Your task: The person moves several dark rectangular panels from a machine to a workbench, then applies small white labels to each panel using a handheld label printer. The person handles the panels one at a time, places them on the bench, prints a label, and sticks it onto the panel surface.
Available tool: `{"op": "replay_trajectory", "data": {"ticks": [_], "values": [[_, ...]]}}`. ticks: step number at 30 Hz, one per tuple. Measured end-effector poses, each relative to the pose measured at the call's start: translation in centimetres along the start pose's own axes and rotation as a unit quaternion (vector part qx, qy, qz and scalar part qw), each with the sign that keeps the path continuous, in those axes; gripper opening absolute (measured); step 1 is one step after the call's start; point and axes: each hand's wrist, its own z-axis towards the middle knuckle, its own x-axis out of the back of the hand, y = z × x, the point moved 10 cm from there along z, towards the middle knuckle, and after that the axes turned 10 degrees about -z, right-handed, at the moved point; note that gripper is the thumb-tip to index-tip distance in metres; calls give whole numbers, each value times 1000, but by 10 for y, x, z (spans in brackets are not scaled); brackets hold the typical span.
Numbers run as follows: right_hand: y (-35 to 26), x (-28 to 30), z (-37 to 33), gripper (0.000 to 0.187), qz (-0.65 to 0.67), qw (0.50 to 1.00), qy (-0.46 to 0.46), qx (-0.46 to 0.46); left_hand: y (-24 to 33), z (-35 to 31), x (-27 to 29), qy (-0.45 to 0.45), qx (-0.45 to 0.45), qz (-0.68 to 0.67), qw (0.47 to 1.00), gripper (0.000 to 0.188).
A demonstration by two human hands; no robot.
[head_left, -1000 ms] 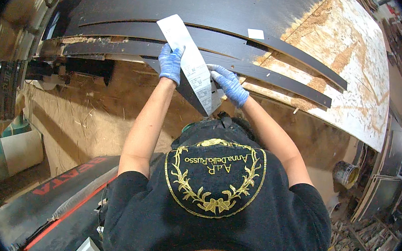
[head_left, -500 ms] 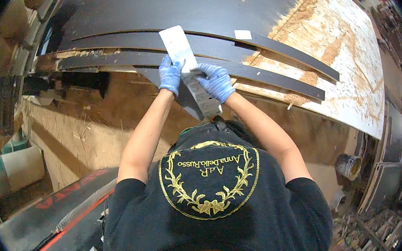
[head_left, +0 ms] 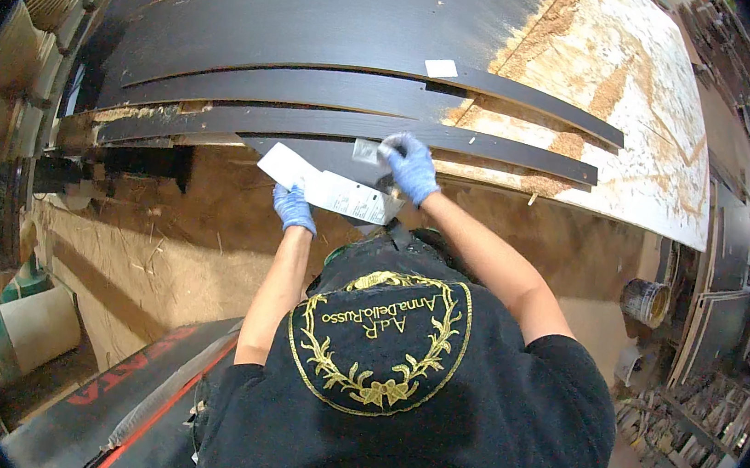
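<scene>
My left hand (head_left: 294, 208), in a blue glove, is closed on the near left edge of a long white label strip (head_left: 329, 190) with dark print on part of it. The strip lies at a slant in front of my chest. Just beyond it, my right hand (head_left: 412, 169), also gloved, pinches a small pale label (head_left: 366, 152) between its fingers. Under and past that hand lies a narrow dark board (head_left: 514, 153). Farther back rests another dark strip (head_left: 547, 107), with a white label (head_left: 441, 68) at its far edge.
A wide dark panel (head_left: 324, 29) covers the table's left and back. A pale, sawdust-strewn sheet (head_left: 658, 146) lies at the right. On the floor stand a bucket (head_left: 646, 303) and a white-and-green cylinder (head_left: 26, 335). Wood offcuts (head_left: 689, 436) are piled at lower right.
The label strip has swung down to the left in my left hand, closer to my chest. My right hand has come away from the strip with a small label in its fingers.
</scene>
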Motion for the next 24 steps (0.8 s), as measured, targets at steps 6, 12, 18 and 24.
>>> {"op": "replay_trajectory", "data": {"ticks": [6, 12, 18, 24], "values": [[-6, -9, 53, 30, -207, 977, -27, -50, 23, -7, 41, 47, -16, 1, 999, 28], [-16, -4, 64, 37, -414, 909, 41, -6, 25, -23, 55, 88, 5, -31, 996, 25], [-46, -71, 12, 64, -496, 794, 3, 351, 9, -20, 70, 91, 1, -45, 995, 29], [-16, -10, 31, 35, -530, 776, 21, 341, 25, -25, 80, 89, -38, -56, 994, 32]]}}
